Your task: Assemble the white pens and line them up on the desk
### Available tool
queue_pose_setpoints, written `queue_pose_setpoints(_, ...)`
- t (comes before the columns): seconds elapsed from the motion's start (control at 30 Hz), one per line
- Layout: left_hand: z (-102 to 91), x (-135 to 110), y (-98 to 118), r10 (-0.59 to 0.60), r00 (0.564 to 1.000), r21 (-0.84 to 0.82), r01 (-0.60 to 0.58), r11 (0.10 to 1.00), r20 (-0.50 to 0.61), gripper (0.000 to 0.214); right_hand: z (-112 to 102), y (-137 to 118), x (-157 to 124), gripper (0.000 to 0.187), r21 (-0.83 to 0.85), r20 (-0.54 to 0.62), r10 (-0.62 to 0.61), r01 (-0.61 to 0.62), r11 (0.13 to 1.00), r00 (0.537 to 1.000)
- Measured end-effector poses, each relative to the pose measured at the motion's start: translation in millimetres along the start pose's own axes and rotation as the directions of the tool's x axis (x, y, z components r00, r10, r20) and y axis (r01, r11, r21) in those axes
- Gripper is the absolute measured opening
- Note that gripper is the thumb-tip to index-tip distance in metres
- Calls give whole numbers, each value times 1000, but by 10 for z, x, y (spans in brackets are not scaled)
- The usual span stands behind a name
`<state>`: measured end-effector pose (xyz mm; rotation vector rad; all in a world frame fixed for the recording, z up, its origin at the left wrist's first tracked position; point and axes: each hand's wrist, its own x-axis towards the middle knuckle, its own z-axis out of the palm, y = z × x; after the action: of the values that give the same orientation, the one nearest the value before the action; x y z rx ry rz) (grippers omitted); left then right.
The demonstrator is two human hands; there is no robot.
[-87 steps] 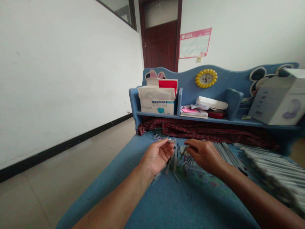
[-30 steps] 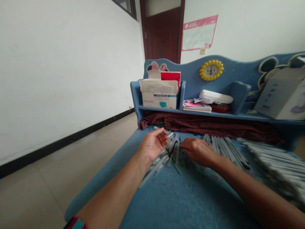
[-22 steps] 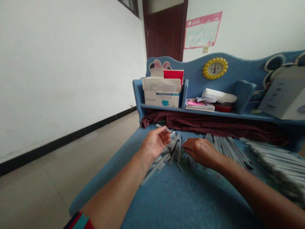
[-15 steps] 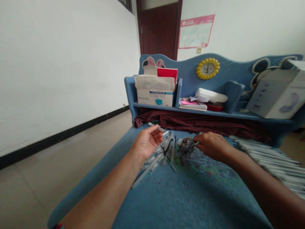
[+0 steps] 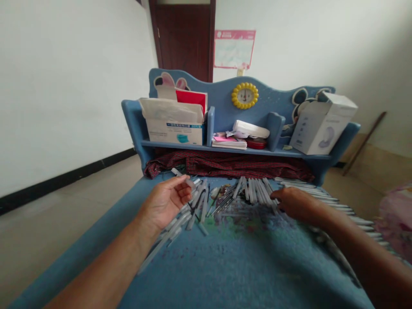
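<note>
A white wall [image 5: 64, 77] runs along the left, and a brown door [image 5: 185, 43] stands at the back. The blue desk [image 5: 206, 274] fills the foreground, its shelf [image 5: 222, 101] rising across the far edge. A dark red checked cloth [image 5: 225, 165] lies bunched along the desk under that shelf. On the shelf, a white box [image 5: 317, 124] stands at the right end and a mask box [image 5: 167, 128] at the left; between them are notepads [image 5: 228, 143], a white pouch [image 5: 251, 128] and a red case [image 5: 256, 143]. A yellow-rimmed clock [image 5: 244, 95] is set on the backboard above.

The two hands are well apart over the desk. The left hand [image 5: 167, 199], palm partly up, pinches a small clear piece [image 5: 189, 183] between thumb and forefinger, its other fingers curled. The right hand [image 5: 298, 204] is at the right end of a row of clear tubes [image 5: 257, 191], fingers bent; whether they grip one I cannot tell. Grey rods [image 5: 322, 195] lie side by side beyond the right forearm. More tubes lie in a loose heap [image 5: 174, 227] beside and below the left hand. Thin dark refills [image 5: 225, 199] lie slanted between heap and row.
</note>
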<state>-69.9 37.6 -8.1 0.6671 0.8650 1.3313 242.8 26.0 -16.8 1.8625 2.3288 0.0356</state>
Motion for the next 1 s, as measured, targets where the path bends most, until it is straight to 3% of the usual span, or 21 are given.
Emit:
queue_pose_setpoints(0.2,25,-19,-31,-4,1000,31,4,1000,-16,13,41,-326,-116,25,52,-129,-100,108,993,987)
queue_pose_setpoints(0.33,37,-36,-53,-8,1000,51,8,999,4,10,23,-539,52,25,73,-220,-236,257,964,947)
queue_pose_setpoints(0.53,32,-41,-68,-6,1000,61,4,998,26,6,110,-497,358,27,50,-185,-182,194,980,966)
queue_pose_setpoints(0.87,25,-35,-60,-6,1000,79,4,997,22,6,235,-261,259,25,2,-205,-73,75,997,976)
queue_pose_setpoints(1.0,36,-52,-60,-16,1000,81,14,997,23,5,257,-212,293,32,-20,-207,-5,1,1000,978)
